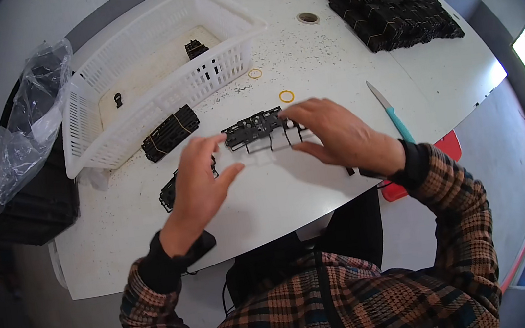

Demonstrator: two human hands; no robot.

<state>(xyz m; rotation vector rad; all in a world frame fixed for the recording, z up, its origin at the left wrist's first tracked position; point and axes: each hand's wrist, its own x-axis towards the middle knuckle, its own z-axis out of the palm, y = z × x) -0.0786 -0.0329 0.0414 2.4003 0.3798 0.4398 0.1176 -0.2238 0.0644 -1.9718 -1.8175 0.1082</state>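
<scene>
A black plastic frame (pixel 254 129) with open loops along its near side is at the middle of the white table. My right hand (pixel 345 138) has its thumb and fingers around the right end of this frame, partly hiding it. Close to the frame's left end, my left hand (pixel 194 189) is open, thumb and fingers apart, with nothing between them. Another black plastic part (pixel 169 194) lies beside and partly behind my left hand. Farther back, a bundle of black parts (pixel 171 133) is tied with a yellow rubber band.
A white slatted basket (pixel 153 92) at the back left holds a few black pieces. Stacked black bundles (pixel 384 2) fill the far right. A knife (pixel 391 111) with a turquoise handle lies right of my right hand. Rubber bands (pixel 286 96) and black crumbs lie on the table (pixel 318 186).
</scene>
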